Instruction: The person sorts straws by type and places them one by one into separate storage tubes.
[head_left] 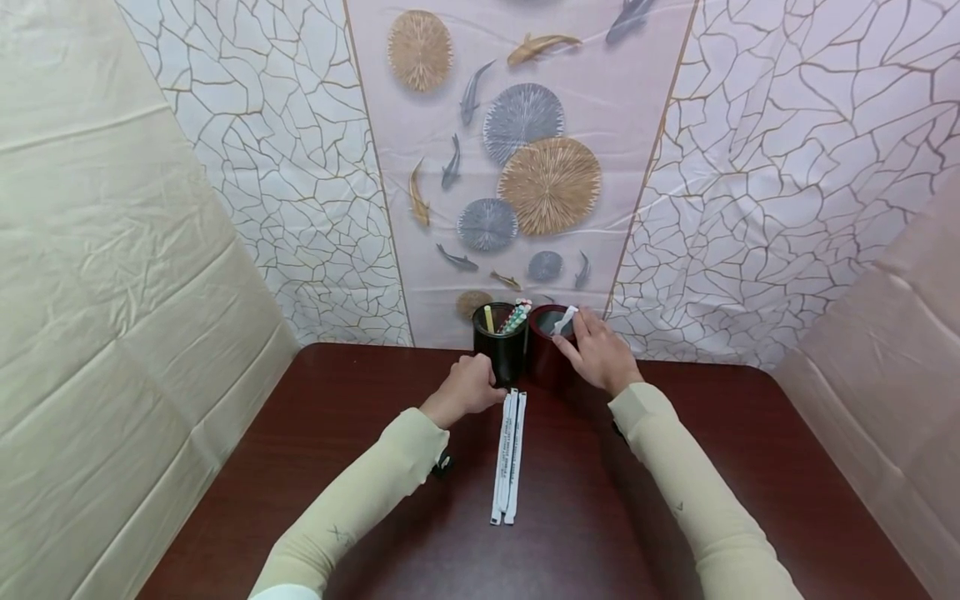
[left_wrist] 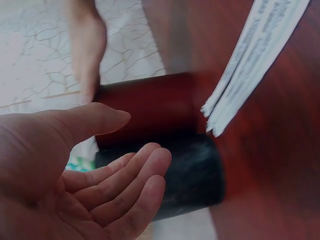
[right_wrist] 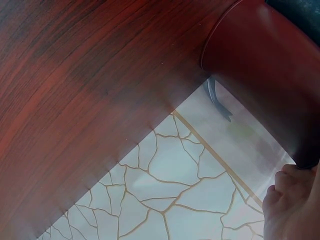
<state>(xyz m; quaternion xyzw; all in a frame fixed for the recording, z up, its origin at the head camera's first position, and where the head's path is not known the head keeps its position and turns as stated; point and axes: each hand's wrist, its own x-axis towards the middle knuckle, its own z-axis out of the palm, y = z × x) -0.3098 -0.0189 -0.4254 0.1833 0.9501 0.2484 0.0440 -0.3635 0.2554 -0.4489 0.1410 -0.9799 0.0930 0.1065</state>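
Note:
My left hand hovers just in front of a black cup, its fingers loosely bent and its palm bare in the left wrist view. Several straws or thin sticks stand in that cup, one yellow and others patterned red, green and white. Close beside it is a dark red cup. My right hand is at this cup's rim, thumb at the front and fingers to the right. A white paper-wrapped strip pokes up from the red cup between thumb and fingers; whether they pinch it is unclear.
Several slim white paper-wrapped sticks with printed text lie side by side on the dark red wooden table, pointing toward the cups. Behind the table's back edge hangs a patterned cloth. Pale cloth walls flank both sides.

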